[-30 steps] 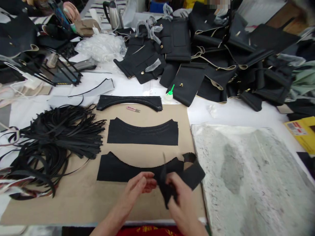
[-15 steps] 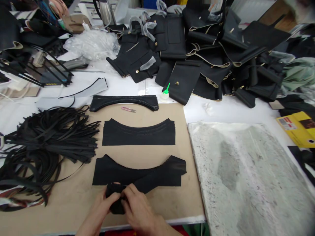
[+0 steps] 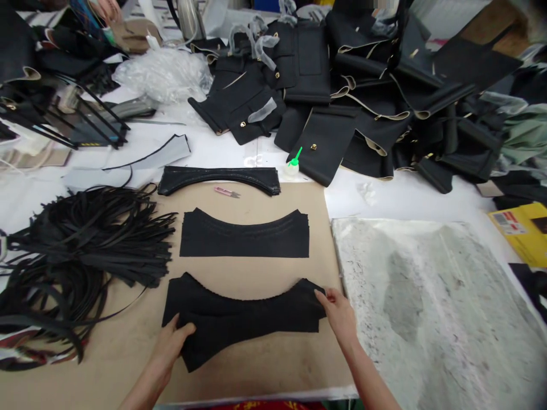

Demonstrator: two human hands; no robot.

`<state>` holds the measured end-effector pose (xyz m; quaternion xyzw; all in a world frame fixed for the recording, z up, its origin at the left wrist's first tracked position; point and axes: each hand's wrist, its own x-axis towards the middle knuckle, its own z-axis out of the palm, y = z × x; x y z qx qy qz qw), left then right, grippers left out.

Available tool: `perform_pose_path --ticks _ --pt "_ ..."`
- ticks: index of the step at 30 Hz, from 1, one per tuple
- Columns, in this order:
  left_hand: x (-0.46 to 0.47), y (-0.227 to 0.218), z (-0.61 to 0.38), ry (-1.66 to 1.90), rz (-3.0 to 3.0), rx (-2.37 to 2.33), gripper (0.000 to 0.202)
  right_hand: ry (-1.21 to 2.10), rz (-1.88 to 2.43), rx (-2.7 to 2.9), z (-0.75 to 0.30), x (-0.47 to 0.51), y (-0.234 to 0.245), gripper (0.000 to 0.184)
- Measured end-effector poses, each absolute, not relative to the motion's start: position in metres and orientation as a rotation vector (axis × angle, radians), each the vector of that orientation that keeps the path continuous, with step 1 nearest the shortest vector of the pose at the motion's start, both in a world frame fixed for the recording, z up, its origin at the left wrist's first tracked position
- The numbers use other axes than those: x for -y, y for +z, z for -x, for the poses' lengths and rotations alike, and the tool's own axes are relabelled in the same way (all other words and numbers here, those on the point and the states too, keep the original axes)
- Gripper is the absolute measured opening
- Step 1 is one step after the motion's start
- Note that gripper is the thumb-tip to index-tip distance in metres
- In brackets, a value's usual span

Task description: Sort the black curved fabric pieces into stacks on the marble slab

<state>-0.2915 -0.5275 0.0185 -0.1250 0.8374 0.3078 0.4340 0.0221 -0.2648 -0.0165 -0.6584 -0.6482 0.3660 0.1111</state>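
Observation:
A curved black leather-like panel (image 3: 231, 327) lies at the front of the brown board, overlapping another black panel (image 3: 294, 326) of similar shape. My left hand (image 3: 173, 339) is closed on the upper panel's left end, thumb on top; that end hangs out toward me at a slant. At the other end, my right hand (image 3: 338, 312) pinches the panel's right tip between thumb and fingers. Farther back on the board rests a second set of black panels (image 3: 245, 242). Behind it sits a stack of curved black pieces (image 3: 217, 175), with pink thread snips (image 3: 226, 192) just in front.
Bundles of black strips (image 3: 106, 239) spread over the left of the brown board (image 3: 256, 378). A stained grey slab (image 3: 384, 273) borders it on the right. Behind stand a green-tipped bottle (image 3: 293, 164), black bag parts (image 3: 320, 142) and clear plastic (image 3: 166, 74).
My hands were together at the front, closed on the panel's bunched left end. Now they are apart: the right has moved to the panel's right tip, and the left end is spread out.

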Motion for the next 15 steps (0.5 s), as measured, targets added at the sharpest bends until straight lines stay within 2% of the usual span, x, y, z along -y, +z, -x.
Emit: perform_pose_path --ticks 3,8,15 --pt "0.528 0.010 0.298 0.678 0.180 -2.185 0.040 1.132 1.899 1.806 -0.021 0.263 -0.014 0.048" --pt "0.528 0.000 0.306 0.696 -0.119 -2.215 0.018 1.185 1.858 1.640 -0.033 0.246 0.004 0.048" --pt "0.526 0.015 0.314 0.923 -0.125 -2.269 0.034 1.530 1.714 1.483 -0.016 0.227 0.000 0.043"
